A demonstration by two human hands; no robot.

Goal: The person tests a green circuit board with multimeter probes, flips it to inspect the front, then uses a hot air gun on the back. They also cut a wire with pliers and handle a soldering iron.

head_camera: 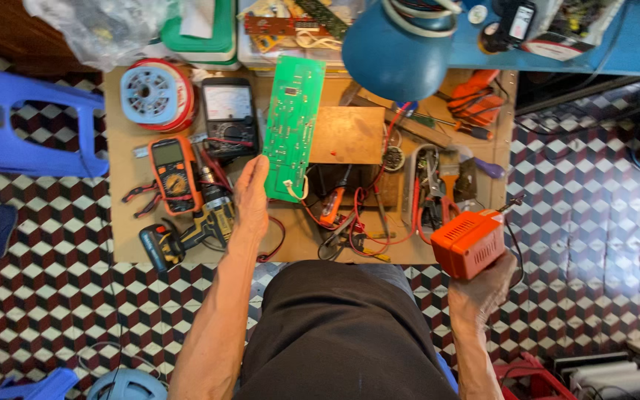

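holding green circuit board (292,126), orange tool (468,243).

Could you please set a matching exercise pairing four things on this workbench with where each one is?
Things:
1. circuit board
2. orange tool
3. wire spool
4. orange multimeter

Places:
A. far left corner of the bench
B. held up in the left hand
C. lying on the bench left of the left hand
D. gripped in the right hand

Pairs: 1-B, 2-D, 3-A, 4-C
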